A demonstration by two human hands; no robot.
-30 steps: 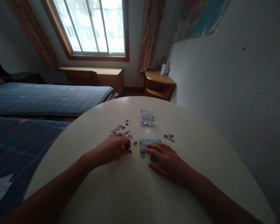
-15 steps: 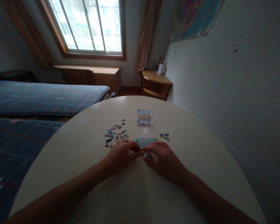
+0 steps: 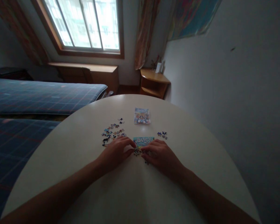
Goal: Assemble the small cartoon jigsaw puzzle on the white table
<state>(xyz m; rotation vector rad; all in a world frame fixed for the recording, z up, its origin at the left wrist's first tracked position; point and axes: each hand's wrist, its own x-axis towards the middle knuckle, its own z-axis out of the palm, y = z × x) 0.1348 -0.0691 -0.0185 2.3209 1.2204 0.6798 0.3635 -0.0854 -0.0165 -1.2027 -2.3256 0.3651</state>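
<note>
- Blue-topped puzzle slab (image 3: 143, 141), part-built, lies flat on the pale round table (image 3: 196, 155), just past my fingertips; white bubble letters run along its top strip, darker busy colours below.
- Lower edge of the slab is ragged and mostly hidden under my hands.
- Left hand (image 3: 115, 152): fingers curled narrow, thumb and forefinger pinched on a small dark puzzle piece (image 3: 137, 151) at the slab's near-left corner. Piece is too small to read its print.
- Right hand (image 3: 160, 154): palm down, fingers bent, tips pressing on the slab's lower edge, almost meeting the left fingertips. I cannot tell if it grips anything.
- Loose pieces (image 3: 112, 132) scattered in a patch left of the slab, near my left hand; mixed blue, orange, dark.
- Small cluster of pieces (image 3: 162, 134) to the slab's right, apart from it.
- Picture card (image 3: 142, 115) lies flat farther out, beyond the slab, well apart from both hands.
- Light is dim; fine detail is lost.
</note>
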